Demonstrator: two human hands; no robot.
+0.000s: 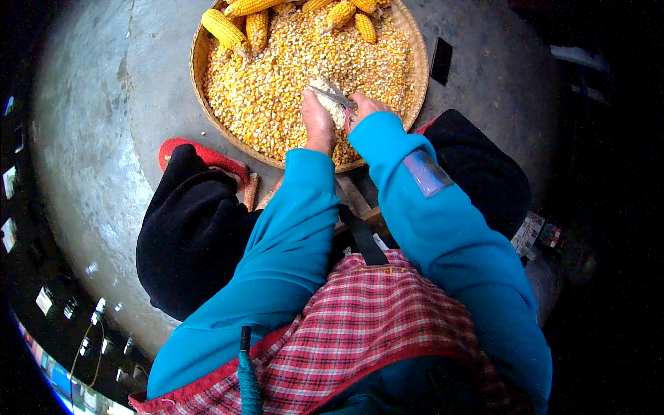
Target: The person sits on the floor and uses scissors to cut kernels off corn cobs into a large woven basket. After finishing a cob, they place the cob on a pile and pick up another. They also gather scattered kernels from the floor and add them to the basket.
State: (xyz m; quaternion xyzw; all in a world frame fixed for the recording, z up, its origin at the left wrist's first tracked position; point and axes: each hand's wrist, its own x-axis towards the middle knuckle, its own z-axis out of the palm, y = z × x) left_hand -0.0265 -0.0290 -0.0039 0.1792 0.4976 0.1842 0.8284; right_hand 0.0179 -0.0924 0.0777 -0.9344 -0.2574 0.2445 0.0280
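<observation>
Grey concrete makes up the floor (152,76), with black-trousered legs (187,228) spread to the left and right on the near side. Between them and a little farther off sits a round woven basket (198,66), its near rim reaching toward the knees. Loose yellow and white kernels (252,114) cover most of its inside. A red slipper (207,156) shows by the left leg, just outside the near-left rim. Over the near-right part of the heap, the two hands meet: the left hand (319,123) is closed around a pale cob (333,108), thumb toward its far end, and the right hand (370,111) grips the pinkish handles of the scissors. Yellow ears (223,28) lie along the far edge, bunched at the left and fewer toward the right. Across the cob, the blades of the scissors (330,95) point left; whether they press into it is too fine to tell. The step in hand appears to be working the cob with the scissors, and the next move probably calls for a steady left grip, with that thumb clear of the tips. Nothing seems to block the blades except the thumb itself. A dark phone (440,61) lies just beyond the right rim, and a stray kernel (203,133) rests left of the basket.
</observation>
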